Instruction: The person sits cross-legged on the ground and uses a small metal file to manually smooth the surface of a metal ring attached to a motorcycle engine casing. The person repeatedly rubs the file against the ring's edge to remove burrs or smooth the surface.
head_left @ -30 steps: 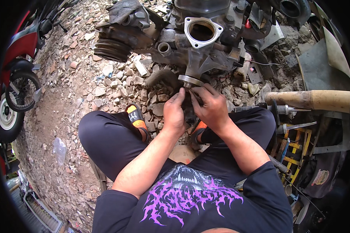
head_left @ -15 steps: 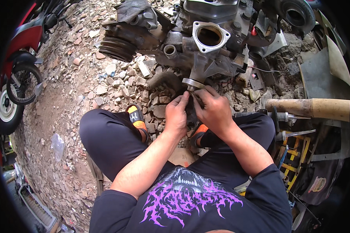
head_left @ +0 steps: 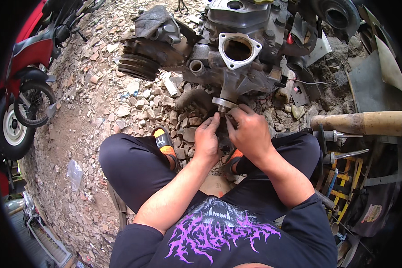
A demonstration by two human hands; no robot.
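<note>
Seen from the head camera, a person seated over rubble-strewn ground (head_left: 91, 116) works bare-handed at the near end of a grimy engine (head_left: 239, 18), where a bright metal disc (head_left: 224, 103) stands on a shaft housing, its short hub facing the sitter. The left hand (head_left: 207, 136) and right hand (head_left: 251, 134) meet just on the near side of the disc, fingers curled in and fingertips close together at the hub; whether they pinch the hub itself or some small piece cannot be told. The step in hand looks to be fine fingertip work at that hub, and the next move would seem to call for a steady, light touch, with little room between the two hands. Thumbs and knuckles hide the point of contact, while a dark curved hose (head_left: 194, 98) crowds the disc's left side. Farther off, a three-eared flange (head_left: 257, 47) gapes open, with a grooved pulley (head_left: 138, 66) to its left. At right lie a bamboo pole (head_left: 357, 123) and a yellow frame (head_left: 341, 181); at far left stands a red motorcycle (head_left: 33, 56), and a clear plastic bag (head_left: 74, 174) rests on the ground nearer the sitter.
</note>
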